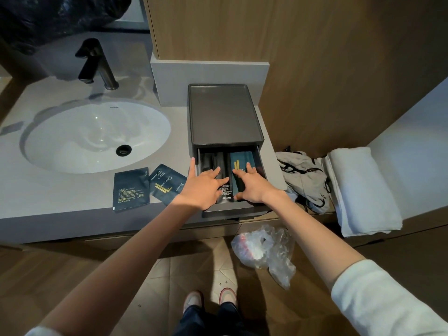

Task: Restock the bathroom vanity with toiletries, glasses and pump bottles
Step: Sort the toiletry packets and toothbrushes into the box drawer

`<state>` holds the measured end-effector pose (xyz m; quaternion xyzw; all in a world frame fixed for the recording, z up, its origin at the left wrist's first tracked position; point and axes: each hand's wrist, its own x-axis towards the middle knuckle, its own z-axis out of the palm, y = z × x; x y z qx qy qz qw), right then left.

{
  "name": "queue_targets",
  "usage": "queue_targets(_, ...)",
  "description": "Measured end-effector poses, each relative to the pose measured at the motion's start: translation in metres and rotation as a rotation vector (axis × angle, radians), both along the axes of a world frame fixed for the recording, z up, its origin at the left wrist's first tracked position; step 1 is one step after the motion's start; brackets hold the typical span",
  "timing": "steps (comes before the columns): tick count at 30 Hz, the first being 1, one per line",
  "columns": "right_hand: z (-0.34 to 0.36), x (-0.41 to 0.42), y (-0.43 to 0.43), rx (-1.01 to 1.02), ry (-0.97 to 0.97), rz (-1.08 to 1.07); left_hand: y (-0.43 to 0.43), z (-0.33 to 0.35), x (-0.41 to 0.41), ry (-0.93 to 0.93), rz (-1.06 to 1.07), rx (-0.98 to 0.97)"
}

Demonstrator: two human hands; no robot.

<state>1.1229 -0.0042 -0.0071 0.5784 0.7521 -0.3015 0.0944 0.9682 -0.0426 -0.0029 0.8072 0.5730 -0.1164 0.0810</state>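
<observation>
Toiletry packets (pixel 225 194) lie in the pulled-out drawer (pixel 232 210) of a dark grey organiser box (pixel 225 115) at the centre of the frame, which stands on the right end of the grey table (pixel 60 190). A black packet (pixel 215 158) fills the drawer's left half and a teal packet (pixel 242 158) with gold bars fills the right half.

Both hands reach into the drawer from the lower part of the frame. The left hand (pixel 206 186) lies flat on the black packet, with its fingers (pixel 214 171) straight and spread and its thumb out over the drawer's left wall. The right hand (pixel 253 186) lies on the teal packet, its fingers (pixel 248 167) also stretched out and pressing down, gripping nothing that shows. The two hands are just beside each other, with a strip of printed packet showing between them.

Left of the drawer, two more dark blue sachets (pixel 131 189) lie flat on the table near its front edge, one of them tilted and touching the other. Behind them is the white oval sink (pixel 97 134) with a black drain (pixel 124 150) and a dark faucet (pixel 97 64).

At the right of the frame a folded white towel (pixel 361 190) lies beside a crumpled grey cloth (pixel 303 180). A clear plastic bag (pixel 264 251) shows below the drawer, and a black bag (pixel 55 15) fills the upper left corner.
</observation>
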Motion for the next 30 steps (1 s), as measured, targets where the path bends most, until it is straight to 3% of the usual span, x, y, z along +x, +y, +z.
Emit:
queue_targets(7,-0.001,0.006,-0.004,0.0,0.177,-0.003,0.004,-0.001,-0.001,0.018,-0.005,-0.046)
queue_targets(16,0.0,0.002,0.0,-0.053,0.092,0.027,0.002,0.002,-0.001,-0.054,0.016,-0.087)
queue_targets(21,0.009,0.007,0.0,0.086,0.043,0.064,-0.007,0.01,0.0,-0.159,0.073,-0.008)
queue_targets(30,0.056,0.02,-0.036,0.428,0.293,0.144,-0.052,0.049,-0.018,-0.332,0.279,0.292)
